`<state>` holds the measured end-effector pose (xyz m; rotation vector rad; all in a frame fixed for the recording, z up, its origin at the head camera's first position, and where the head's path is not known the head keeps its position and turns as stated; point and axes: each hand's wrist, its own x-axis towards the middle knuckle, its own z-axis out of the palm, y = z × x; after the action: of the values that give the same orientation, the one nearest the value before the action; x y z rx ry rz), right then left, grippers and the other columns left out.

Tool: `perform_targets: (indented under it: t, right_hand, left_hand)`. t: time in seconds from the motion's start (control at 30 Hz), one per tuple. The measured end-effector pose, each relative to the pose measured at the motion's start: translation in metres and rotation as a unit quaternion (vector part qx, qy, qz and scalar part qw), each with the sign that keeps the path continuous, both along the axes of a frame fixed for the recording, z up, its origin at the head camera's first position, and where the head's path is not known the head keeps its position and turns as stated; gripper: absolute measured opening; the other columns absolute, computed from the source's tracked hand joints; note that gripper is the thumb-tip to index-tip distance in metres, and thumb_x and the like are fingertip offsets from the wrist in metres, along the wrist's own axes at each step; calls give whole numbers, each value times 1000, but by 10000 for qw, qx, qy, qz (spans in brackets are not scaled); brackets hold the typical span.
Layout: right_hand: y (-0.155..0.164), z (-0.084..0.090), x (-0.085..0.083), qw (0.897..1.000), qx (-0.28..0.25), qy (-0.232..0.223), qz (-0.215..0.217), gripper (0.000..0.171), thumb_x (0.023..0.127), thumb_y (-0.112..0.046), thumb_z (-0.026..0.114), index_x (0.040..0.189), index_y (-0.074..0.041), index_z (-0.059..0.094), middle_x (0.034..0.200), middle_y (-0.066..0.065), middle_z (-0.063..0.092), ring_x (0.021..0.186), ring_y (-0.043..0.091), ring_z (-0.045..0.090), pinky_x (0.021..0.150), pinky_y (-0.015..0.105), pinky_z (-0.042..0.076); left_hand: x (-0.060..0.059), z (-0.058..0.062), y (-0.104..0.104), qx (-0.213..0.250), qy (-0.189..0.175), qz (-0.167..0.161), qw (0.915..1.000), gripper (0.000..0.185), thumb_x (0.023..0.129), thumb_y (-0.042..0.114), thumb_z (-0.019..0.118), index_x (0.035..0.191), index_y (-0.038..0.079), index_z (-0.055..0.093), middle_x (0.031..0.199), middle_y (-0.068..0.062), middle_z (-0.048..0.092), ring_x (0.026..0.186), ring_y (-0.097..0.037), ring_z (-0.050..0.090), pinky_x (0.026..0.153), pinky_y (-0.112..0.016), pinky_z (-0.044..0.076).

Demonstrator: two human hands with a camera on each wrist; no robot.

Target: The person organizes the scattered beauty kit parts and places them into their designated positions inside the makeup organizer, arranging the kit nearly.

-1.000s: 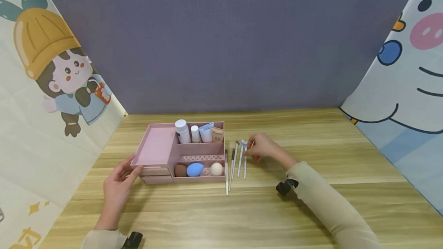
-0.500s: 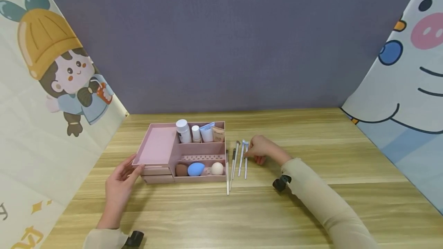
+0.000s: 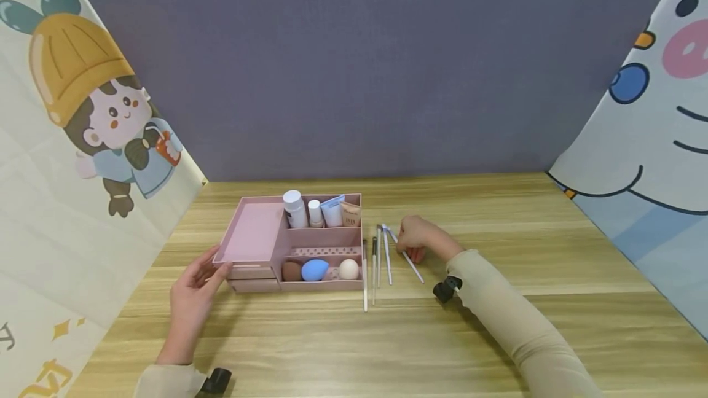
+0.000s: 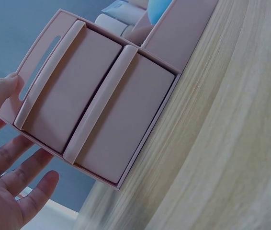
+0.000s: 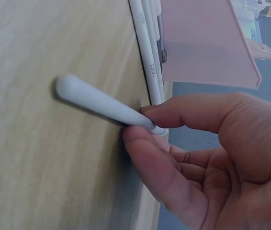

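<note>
My right hand [image 3: 418, 238] pinches a white-handled makeup brush [image 3: 412, 266] between thumb and forefinger. The brush slants, its head near another brush and its handle end toward the right front; in the right wrist view its rounded handle end [image 5: 71, 88] lies close over the wood. Several more makeup brushes [image 3: 388, 263] lie lengthwise to the left, along the organizer's right side. With my left hand [image 3: 190, 300] I hold the front left corner of the pink makeup organizer [image 3: 251, 232]; in the left wrist view the thumb [image 4: 1, 91] is at the front edge and the fingers lie along the side.
Bottles and tubes [image 3: 295, 210] stand in the organizer's back compartment. A blue makeup sponge [image 3: 315, 269], a brown one [image 3: 291, 271] and a cream one [image 3: 348, 269] sit in its front compartment. Two drawers [image 4: 121, 115] face the front. A dark panel [image 3: 376, 66] rises behind the wooden table [image 3: 310, 349].
The brush in my right hand has swung from lying parallel to the others to a slant, its handle end moving right. My left hand stays at the organizer's corner.
</note>
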<state>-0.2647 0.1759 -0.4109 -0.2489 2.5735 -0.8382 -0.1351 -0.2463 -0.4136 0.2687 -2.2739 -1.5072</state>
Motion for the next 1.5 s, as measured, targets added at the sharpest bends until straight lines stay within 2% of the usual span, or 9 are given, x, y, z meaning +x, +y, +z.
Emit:
perform_targets:
  t: [0.4, 0.63, 0.9, 1.07, 1.27, 1.5]
  right_hand:
    - [7, 4, 2, 9985, -555, 4, -27, 9, 78, 0, 63, 70, 1, 64, 53, 9, 61, 42, 15, 59, 45, 30, 55]
    - [2, 24, 9, 9954, -953, 107, 47, 7, 83, 2, 63, 76, 2, 61, 59, 11, 61, 45, 18, 61, 46, 31, 56]
    - [0, 44, 12, 9933, -1102, 234, 245, 3, 84, 3, 61, 84, 5, 63, 60, 13, 63, 47, 19, 63, 49, 34, 57]
    - [-2, 56, 13, 9909, -1222, 413, 374, 9, 85, 1, 60, 88, 8, 64, 60, 12, 63, 48, 20, 64, 51, 35, 58]
    - [-6, 72, 16, 9862, -1534, 537, 308, 12, 88, 1, 61, 95, 11, 65, 64, 15, 65, 50, 21, 65, 53, 37, 59]
    - [-17, 84, 20, 9807, -1758, 624, 587, 12, 90, 1, 62, 96, 11, 66, 67, 16, 65, 51, 19, 64, 54, 38, 59]
  left_hand:
    - [-1, 0, 2, 79, 130, -15, 9999, 42, 91, 15, 75, 131, 6, 64, 96, 30, 61, 90, 11, 59, 78, -7, 46]
    - [0, 0, 1, 107, 218, -7, 9997, 41, 91, 13, 75, 130, 4, 65, 95, 29, 62, 89, 10, 60, 76, -7, 47]
    - [2, 0, 2, 96, 270, 7, 9996, 41, 91, 12, 75, 129, 3, 65, 95, 30, 62, 88, 10, 60, 75, -7, 47]
    - [2, 0, 2, 81, 285, 3, 9996, 41, 91, 12, 75, 129, 3, 65, 95, 30, 62, 88, 10, 60, 75, -7, 47]
    - [2, 0, 3, 103, 318, 6, 9994, 40, 91, 12, 75, 129, 2, 65, 96, 29, 63, 88, 10, 60, 76, -7, 46]
    - [1, -2, 2, 168, 365, 25, 9992, 40, 90, 9, 75, 128, 1, 65, 94, 30, 63, 87, 10, 61, 76, -7, 47]
